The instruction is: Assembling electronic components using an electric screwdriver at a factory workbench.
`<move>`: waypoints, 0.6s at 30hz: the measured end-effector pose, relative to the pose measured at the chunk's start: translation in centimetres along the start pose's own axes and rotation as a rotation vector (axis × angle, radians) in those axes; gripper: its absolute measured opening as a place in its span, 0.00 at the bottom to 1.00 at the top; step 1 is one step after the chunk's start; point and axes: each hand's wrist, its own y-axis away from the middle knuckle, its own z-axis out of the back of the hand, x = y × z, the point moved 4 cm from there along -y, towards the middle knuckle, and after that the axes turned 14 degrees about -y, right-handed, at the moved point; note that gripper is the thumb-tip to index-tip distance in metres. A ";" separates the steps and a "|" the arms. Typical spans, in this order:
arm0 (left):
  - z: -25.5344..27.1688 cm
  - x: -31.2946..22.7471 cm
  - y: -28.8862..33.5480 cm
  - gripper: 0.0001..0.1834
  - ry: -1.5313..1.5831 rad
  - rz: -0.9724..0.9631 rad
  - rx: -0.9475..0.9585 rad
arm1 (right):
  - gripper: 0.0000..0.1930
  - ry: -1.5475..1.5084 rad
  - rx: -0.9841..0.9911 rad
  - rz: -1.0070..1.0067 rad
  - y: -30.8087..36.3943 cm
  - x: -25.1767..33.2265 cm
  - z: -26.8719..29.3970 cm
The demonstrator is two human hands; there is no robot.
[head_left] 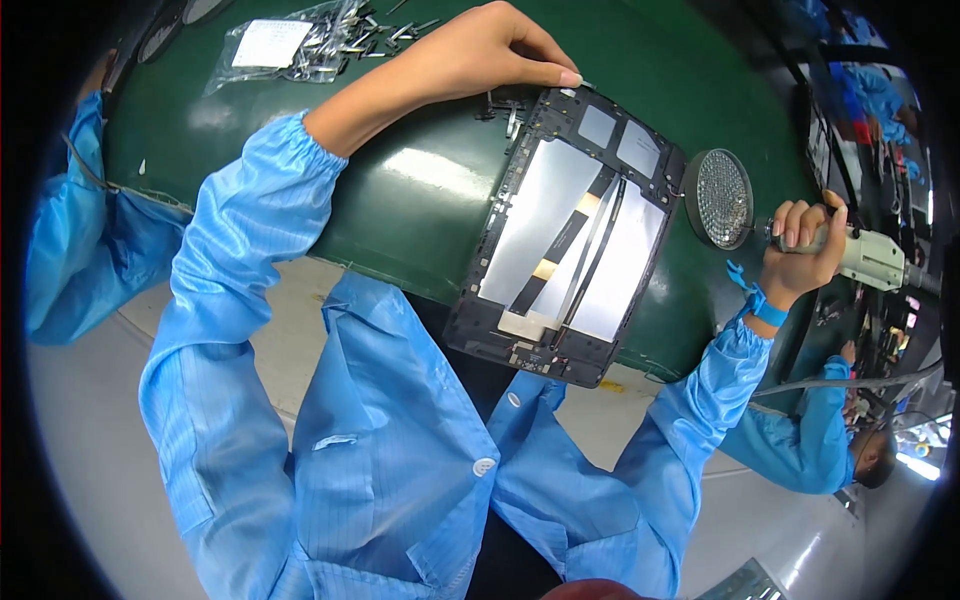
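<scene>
Right hand (800, 245) clenched around the pale grey body of an electric screwdriver (865, 255), fingers wrapped over the grip, tool lying roughly level and running off toward three o'clock; blue wrist strap (765, 305) just below the hand at the cuff of the blue sleeve

Left hand (490, 55) stretched out at twelve o'clock, fingertips pinched together on a small pale part (583, 84) at the top corner of the opened tablet frame (570, 240); the part too small to make out further

Tablet frame lying flat on the dark green mat (420, 190), tilted so its long side runs from one o'clock down to seven o'clock, lower end hanging just over the near edge of the mat; two silvery plates inside, crossed by dark flat ribbon cables, with two smaller grey squares near the top end

Round black dish (718, 198) with a glittering mesh of tiny parts just beside the frame at three o'clock, between the frame and the right hand

Clear plastic bag (285, 45) with a white label far off at eleven o'clock, loose small metal pieces (385, 35) scattered beside it

Another person in a blue coat (810, 440) at four o'clock past the right elbow, and a further blue sleeve (75, 240) at nine o'clock
</scene>
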 end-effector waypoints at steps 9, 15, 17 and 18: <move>-1.3 3.0 -1.0 0.16 -0.077 -0.233 -0.097 | 0.18 0.038 -0.022 0.019 0.1 0.0 -0.5; -1.5 3.3 -1.1 0.16 -0.104 -0.218 -0.123 | 0.18 0.021 -0.020 0.027 0.1 0.0 -0.8; -1.5 3.3 -1.1 0.16 -0.097 -0.233 -0.124 | 0.18 0.018 -0.007 0.027 0.1 0.0 -0.9; -1.5 3.4 -1.2 0.17 -0.104 -0.231 -0.125 | 0.18 0.014 0.002 0.029 0.1 0.0 -0.9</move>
